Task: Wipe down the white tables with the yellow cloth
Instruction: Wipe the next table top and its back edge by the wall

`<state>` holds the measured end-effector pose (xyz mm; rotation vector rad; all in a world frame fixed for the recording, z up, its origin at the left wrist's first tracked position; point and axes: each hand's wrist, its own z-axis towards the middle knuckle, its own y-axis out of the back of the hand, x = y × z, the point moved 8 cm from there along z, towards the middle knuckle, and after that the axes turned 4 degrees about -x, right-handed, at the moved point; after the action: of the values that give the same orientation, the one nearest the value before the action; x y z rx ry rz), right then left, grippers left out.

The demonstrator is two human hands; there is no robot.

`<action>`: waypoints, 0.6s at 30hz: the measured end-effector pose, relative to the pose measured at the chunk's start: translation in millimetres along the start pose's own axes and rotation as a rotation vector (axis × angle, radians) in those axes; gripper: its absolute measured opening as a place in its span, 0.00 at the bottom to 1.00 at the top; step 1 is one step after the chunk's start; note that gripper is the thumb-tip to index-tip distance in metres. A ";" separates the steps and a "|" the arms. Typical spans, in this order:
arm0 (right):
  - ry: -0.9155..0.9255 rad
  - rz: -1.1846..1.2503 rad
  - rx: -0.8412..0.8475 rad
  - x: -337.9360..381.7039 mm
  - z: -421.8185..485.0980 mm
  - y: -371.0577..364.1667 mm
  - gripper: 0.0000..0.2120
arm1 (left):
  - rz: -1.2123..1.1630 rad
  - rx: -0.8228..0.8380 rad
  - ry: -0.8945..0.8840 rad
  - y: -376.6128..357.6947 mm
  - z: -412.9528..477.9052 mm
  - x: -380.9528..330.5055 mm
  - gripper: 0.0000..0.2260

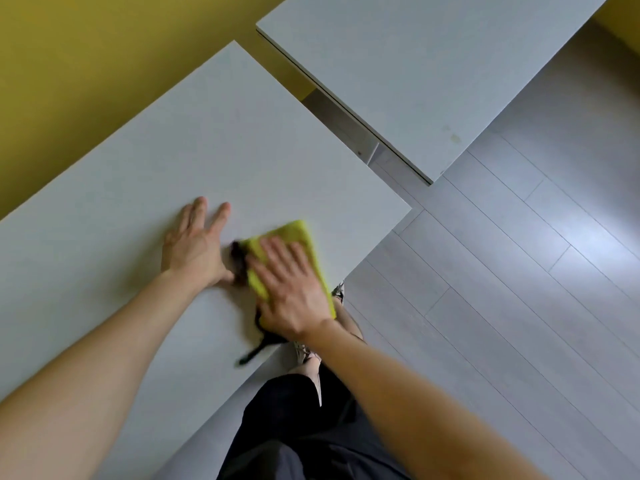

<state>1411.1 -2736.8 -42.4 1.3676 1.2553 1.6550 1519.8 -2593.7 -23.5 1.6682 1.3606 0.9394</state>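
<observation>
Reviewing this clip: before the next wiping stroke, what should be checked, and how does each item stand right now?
1. Yellow cloth lies flat on the near white table under the right hand: ok.
2. Right hand presses with straight fingers: ok.
3. Left hand rests flat on the table, beside the cloth and not on it: ok.
4. Stroke path free: a dark blurred object lies between the hands: not ok.
5. Cloth fully on the table at its near edge: cannot tell.
6. Far white table clean: yellowish spots show near its corner: not ok.
</observation>
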 end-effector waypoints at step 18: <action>0.313 -0.062 0.121 5.9 21.3 -9.8 0.38 | 0.100 0.066 -0.147 12.3 -9.3 24.8 0.77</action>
<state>1429.3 -2722.5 -49.4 1.1550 1.5817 1.8245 1520.5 -2569.8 -6.7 1.8329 1.2313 0.8174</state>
